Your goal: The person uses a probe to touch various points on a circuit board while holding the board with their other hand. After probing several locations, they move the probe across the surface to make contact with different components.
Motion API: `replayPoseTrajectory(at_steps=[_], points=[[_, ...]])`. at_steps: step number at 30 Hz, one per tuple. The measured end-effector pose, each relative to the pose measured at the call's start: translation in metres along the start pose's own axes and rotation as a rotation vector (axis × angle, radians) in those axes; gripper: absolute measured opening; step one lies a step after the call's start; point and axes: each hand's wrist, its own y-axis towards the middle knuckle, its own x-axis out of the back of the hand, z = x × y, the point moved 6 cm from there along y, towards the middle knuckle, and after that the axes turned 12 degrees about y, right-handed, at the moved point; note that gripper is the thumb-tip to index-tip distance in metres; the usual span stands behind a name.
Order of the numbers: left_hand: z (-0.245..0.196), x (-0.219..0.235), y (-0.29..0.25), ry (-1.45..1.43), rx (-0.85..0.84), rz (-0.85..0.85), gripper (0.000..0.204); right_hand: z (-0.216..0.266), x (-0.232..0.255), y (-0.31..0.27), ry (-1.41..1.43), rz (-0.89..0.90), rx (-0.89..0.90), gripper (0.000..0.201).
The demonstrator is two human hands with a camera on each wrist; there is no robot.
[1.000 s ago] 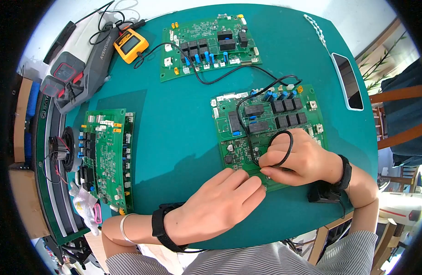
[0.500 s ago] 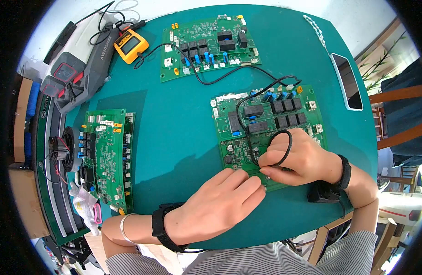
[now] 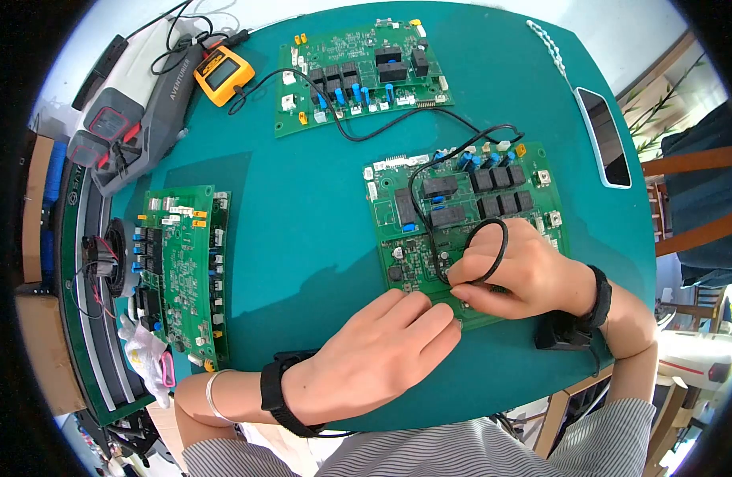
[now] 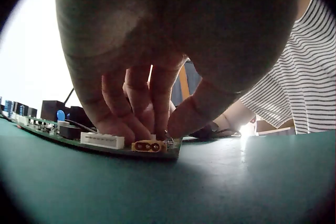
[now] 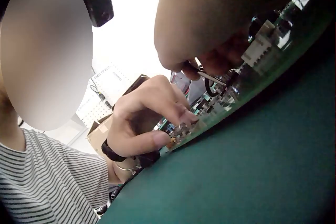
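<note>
Green printed circuit board [image 3: 461, 230] lay beneath both hands: right hand [image 3: 521, 274] pinched a black probe lead [image 3: 493, 246]; left hand [image 3: 374, 362], fingers straight, pressed its near edge.

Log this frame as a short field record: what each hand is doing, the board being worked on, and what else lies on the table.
left hand: fingers rest on near edge of the circuit board
right hand: grip pinches a probe on the board, black lead looped over the fingers
surface: green table
other boards: far board, left board
meter: yellow multimeter, far left
phone: right edge
</note>
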Motion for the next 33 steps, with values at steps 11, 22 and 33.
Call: replayPoseTrajectory(at_steps=[11, 22, 33], points=[[0.0001, -0.0009, 0.0007, 0.008, 0.001, -0.007, 0.039, 0.0005, 0.0013, 0.0003, 0.011, 0.001, -0.004, 0.015], [-0.0002, 0.0010, 0.0008, 0.000, 0.004, 0.005, 0.041, -0.0007, 0.0005, -0.0007, -0.004, -0.013, 0.011, 0.018], [-0.0001, 0.0003, 0.0007, -0.006, 0.001, 0.010, 0.040, 0.0022, 0.0004, 0.0011, -0.010, 0.025, 0.015, 0.014]])
